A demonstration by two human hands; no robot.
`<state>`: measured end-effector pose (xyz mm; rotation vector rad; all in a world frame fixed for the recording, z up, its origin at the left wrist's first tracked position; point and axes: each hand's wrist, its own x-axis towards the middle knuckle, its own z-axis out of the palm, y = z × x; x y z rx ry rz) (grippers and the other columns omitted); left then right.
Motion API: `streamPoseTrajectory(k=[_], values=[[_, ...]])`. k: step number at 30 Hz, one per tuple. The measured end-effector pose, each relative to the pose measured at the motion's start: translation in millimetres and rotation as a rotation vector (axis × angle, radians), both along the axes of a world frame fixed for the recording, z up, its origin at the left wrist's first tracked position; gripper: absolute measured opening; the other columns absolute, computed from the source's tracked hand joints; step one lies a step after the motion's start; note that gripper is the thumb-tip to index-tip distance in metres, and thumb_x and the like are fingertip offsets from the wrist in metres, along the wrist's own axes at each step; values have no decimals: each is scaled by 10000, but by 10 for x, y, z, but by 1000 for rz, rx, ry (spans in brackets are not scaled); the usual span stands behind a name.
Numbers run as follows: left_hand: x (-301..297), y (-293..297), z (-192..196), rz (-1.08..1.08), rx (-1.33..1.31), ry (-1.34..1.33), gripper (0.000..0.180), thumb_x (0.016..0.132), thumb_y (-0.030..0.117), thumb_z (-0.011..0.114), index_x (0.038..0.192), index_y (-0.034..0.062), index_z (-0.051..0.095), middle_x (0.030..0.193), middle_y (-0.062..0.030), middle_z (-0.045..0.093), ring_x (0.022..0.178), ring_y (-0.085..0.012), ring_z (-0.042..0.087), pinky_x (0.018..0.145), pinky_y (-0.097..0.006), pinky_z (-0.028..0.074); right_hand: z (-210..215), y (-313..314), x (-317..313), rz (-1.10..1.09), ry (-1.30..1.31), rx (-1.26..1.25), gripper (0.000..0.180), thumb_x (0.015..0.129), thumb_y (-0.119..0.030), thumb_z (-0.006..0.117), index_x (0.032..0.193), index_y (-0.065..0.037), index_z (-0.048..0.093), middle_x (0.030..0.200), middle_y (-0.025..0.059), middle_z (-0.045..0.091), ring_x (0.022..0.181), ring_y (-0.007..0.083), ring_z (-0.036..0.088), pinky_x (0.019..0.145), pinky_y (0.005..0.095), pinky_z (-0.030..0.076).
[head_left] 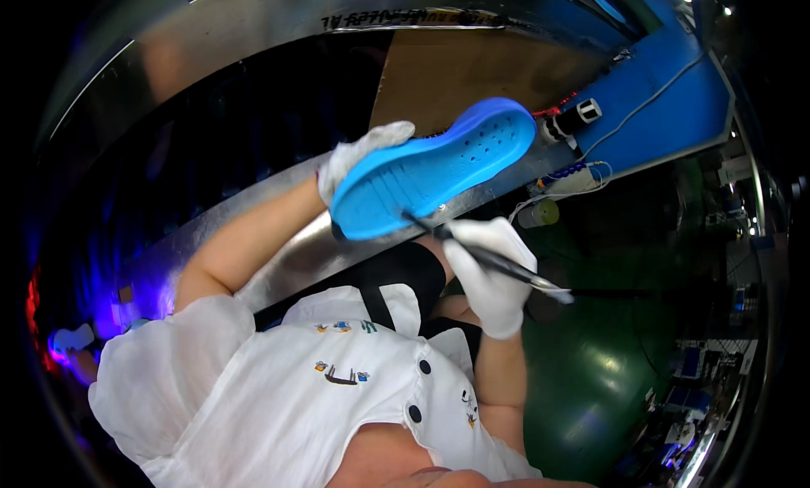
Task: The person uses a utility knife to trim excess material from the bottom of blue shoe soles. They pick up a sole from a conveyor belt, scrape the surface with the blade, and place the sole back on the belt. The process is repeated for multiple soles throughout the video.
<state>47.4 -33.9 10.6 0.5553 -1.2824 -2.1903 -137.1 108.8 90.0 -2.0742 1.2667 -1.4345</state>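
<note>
A bright blue shoe sole (439, 172) is held up tilted in front of me, its inner face with grooves and small holes turned toward me. My left hand (363, 155), in a white glove, grips the sole along its far left edge; most of its fingers are hidden behind it. My right hand (489, 273), also gloved in white, is closed round a slim dark brush-like tool (498, 263). The tool's dark tip meets the near edge of the grooved part of the sole; whether it has bristles I cannot make out. Its pale other end points to the lower right.
Behind the sole lies a brown cardboard sheet (456, 75) beside a dark belt-like surface. A metal ledge (278, 188) runs in front of me. To the right are a blue panel (658, 108) with a pale cable, a black-and-white cylinder (580, 115), and a small yellow-green-ended roll (540, 213).
</note>
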Motion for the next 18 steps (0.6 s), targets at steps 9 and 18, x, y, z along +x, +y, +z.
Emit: streamPoseTrajectory(k=[9, 18], values=[[176, 388, 171, -320, 505, 720, 815, 900, 676, 448, 1437, 64, 406, 1253, -272, 565, 996, -376, 652, 830, -492, 558, -177, 183, 177, -27, -251, -37, 263, 695, 66, 739, 949, 11, 698, 848, 130, 689, 708, 225, 614, 660, 315, 495], [635, -1403, 2620, 594, -355, 644, 462, 987, 478, 424, 1420, 318, 411, 1303, -60, 566, 1230, -258, 498, 1078, -400, 332, -338, 218, 135, 88, -608, -6, 241, 821, -32, 725, 1022, 32, 609, 947, 161, 674, 784, 173, 599, 683, 262, 484]])
